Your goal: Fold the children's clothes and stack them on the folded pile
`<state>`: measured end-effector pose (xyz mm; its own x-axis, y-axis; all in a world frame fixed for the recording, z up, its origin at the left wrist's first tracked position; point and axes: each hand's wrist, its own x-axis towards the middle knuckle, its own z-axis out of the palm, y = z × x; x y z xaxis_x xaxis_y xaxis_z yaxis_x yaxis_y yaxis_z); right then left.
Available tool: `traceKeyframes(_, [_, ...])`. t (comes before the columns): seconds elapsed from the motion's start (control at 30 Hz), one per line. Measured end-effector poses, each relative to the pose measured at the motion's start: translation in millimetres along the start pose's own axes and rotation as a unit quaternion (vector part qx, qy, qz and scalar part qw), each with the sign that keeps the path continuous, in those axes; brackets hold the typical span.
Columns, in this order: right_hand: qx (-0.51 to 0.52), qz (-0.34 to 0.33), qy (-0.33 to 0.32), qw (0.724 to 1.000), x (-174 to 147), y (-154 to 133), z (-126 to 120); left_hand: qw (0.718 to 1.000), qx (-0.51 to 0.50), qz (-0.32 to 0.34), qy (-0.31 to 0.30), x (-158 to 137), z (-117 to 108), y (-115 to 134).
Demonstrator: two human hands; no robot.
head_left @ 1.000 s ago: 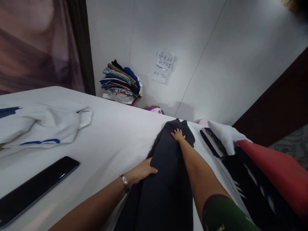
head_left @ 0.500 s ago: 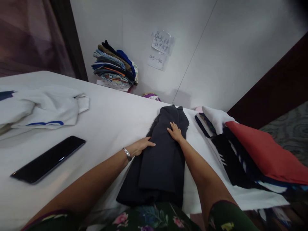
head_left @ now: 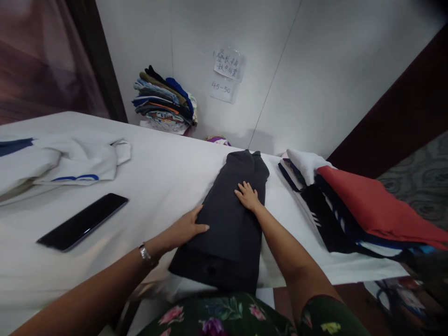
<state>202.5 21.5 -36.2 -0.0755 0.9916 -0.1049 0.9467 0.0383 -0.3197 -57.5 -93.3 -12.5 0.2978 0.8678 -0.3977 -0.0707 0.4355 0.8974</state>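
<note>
A dark grey garment (head_left: 227, 233) lies folded lengthwise on the white-covered table (head_left: 164, 168), its narrower end pointing at the wall. My right hand (head_left: 249, 198) rests flat on its upper part, fingers spread. At the garment's left edge is my left hand (head_left: 187, 228), thumb and forefinger apart and touching the cloth. The other fingers of that hand are hidden from me. A silver-coloured watch or bracelet (head_left: 144, 253) is on the left wrist.
A black phone (head_left: 84, 221) and a crumpled white garment (head_left: 80, 156) lie on the left. Folded clothes with a red one (head_left: 374, 205) on top are stacked at right. Another clothes pile (head_left: 164, 102) stands by the wall, near handwritten paper signs (head_left: 226, 77).
My left hand has slid down and left along the garment's edge. The lower end of the garment looks flatter and straighter. My right hand stays on the upper part.
</note>
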Motion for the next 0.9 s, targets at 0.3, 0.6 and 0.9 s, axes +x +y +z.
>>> traceKeyframes(0.3, [0.018,0.010,0.016,1.000,-24,0,5,0.882,0.438,0.100,0.144,-10,-15,-13])
traceKeyframes(0.6, [0.023,0.129,0.090,0.987,-53,29,11,0.938,0.331,0.066,0.076,-10,-12,-12])
traceKeyframes(0.9, [0.209,0.075,0.212,0.952,-49,57,15,0.958,0.268,0.087,-0.053,-11,-13,15])
